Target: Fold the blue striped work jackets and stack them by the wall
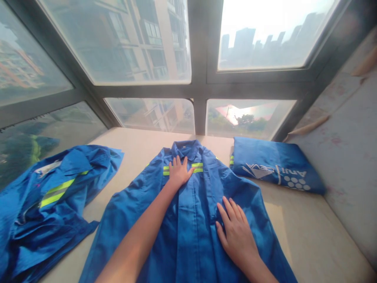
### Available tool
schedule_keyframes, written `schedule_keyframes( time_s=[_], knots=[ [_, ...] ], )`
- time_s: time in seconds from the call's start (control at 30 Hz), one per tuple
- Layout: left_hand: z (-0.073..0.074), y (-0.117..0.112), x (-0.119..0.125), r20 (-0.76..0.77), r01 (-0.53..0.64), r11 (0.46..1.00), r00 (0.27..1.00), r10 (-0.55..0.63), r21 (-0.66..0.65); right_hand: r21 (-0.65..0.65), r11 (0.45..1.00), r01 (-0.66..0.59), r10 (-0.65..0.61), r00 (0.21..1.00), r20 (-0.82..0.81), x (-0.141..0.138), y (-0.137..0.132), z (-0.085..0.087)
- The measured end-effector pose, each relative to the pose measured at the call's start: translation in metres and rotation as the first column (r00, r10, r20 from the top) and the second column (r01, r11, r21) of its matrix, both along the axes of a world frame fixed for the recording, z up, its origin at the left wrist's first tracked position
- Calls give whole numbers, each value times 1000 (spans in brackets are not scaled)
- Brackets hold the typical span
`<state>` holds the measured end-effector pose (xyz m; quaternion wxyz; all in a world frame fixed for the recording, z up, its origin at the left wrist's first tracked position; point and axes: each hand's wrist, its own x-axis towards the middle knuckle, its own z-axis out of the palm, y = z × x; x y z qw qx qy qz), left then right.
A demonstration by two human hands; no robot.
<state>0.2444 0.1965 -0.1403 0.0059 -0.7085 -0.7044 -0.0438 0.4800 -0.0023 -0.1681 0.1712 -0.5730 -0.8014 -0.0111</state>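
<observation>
A blue work jacket (188,220) with yellow-green reflective strips lies front side up, its collar pointing at the window. My left hand (179,171) rests flat on its upper chest just below the collar, fingers spread. Lower down on the jacket's right side, my right hand (235,226) lies with its fingers stretched out over the cloth. Neither hand grips anything. The jacket's lower part runs out of view at the bottom edge, partly behind my forearms.
At left a crumpled blue jacket (67,169) lies on the pale sill (132,157). A folded blue garment (265,153) with white lettering sits at the right, near the papered wall (350,157). Framed windows (200,90) close off the far side.
</observation>
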Motion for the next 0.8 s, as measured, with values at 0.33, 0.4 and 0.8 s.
schedule_keyframes(
  time_s=[0.33, 0.4, 0.8],
  knots=[
    [-9, -9, 8, -14, 34, 999, 999, -34, -34, 12, 1000, -3, 3, 1000, 5, 1, 1, -1],
    [-10, -7, 6, -2, 25, 999, 1000, -25, -35, 10, 1000, -2, 2, 1000, 1, 1, 1, -2],
    [-6, -26, 2, 525, -86, 990, 851, 16, 109, -26, 999, 18, -19, 1000, -9, -3, 1, 5]
  ],
)
